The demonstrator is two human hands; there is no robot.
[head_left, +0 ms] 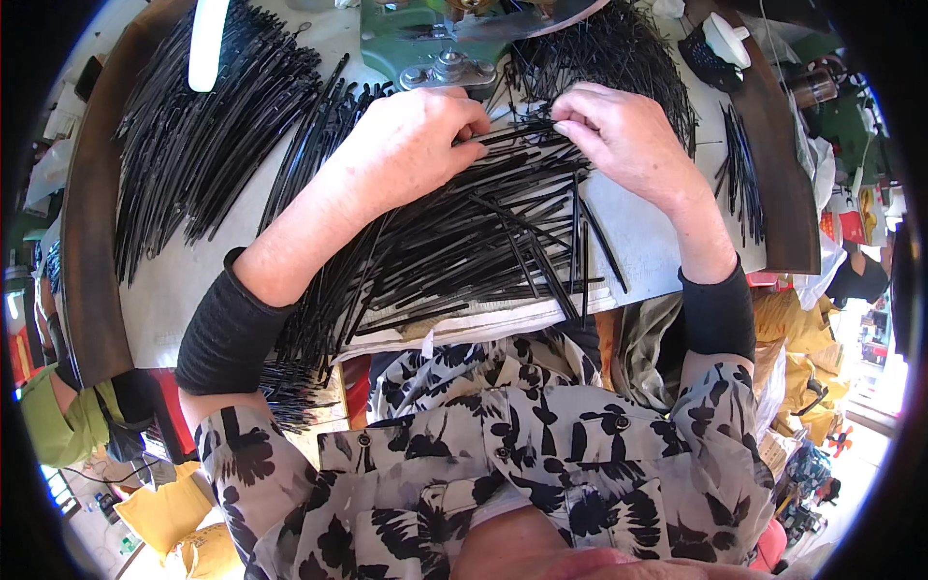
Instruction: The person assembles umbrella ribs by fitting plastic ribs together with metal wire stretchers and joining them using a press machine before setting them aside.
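Surface [646,232]: pale, with a brown rim [785,174] outside each forearm.
Strips [464,237]: black, thin, loosely crossed, on the near side of both hands, probably laid there to be within easy reach.
Left hand [430,135]: fingers curled at the strips; whether they grip one, cannot tell.
Right hand [614,135]: thumb and finger together, apparently pinched on a strip end.
Machine [387,39]: green, just beyond both hands, limiting forward room.
Bundle [213,126]: left of the left hand, roughly aligned, seemingly kept apart from loose strips.
Pile [623,48]: beyond the right hand, crowding that side.
Open room: bare surface nearward of the right hand.
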